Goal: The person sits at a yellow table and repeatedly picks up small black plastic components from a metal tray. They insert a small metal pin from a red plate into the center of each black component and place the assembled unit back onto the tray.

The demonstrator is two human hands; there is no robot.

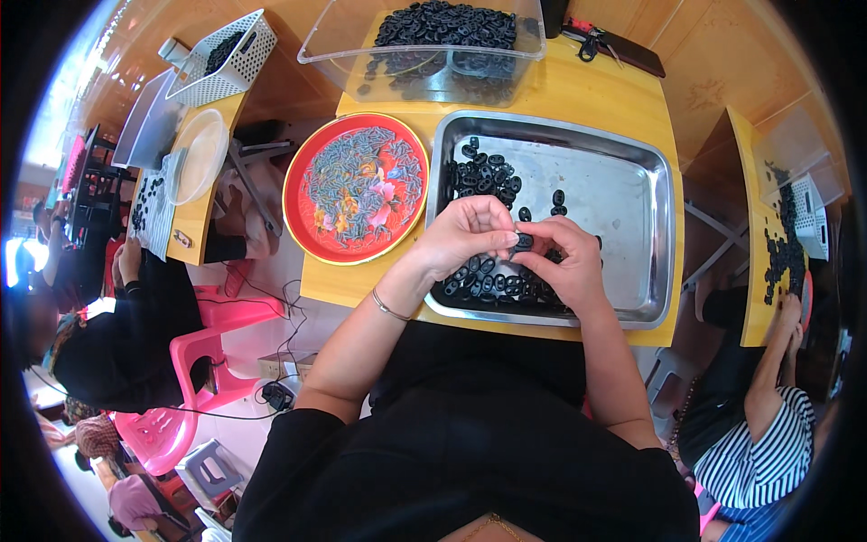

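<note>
Over the near part of a steel tray (647, 271), my two hands meet at a small black two-hole plastic piece (523, 242) that looks like a cord lock. My left hand (471, 237) pinches it between thumb and fingertips. From the other side my right hand (567, 262) is closed on it too, thumb and forefinger touching it. Several like black pieces (488, 172) are heaped along the tray's left side and below my hands. Left of the tray sits a red round tray (294, 194) with a flower print, strewn with small grey metal pieces (348, 172) resembling springs.
A clear plastic bin (424, 72) full of black pieces stands at the table's far edge. Scissors (591, 43) lie at the far right. Other people work at side tables (203, 217) (750, 298). A pink chair (190, 361) and loose cables are at left.
</note>
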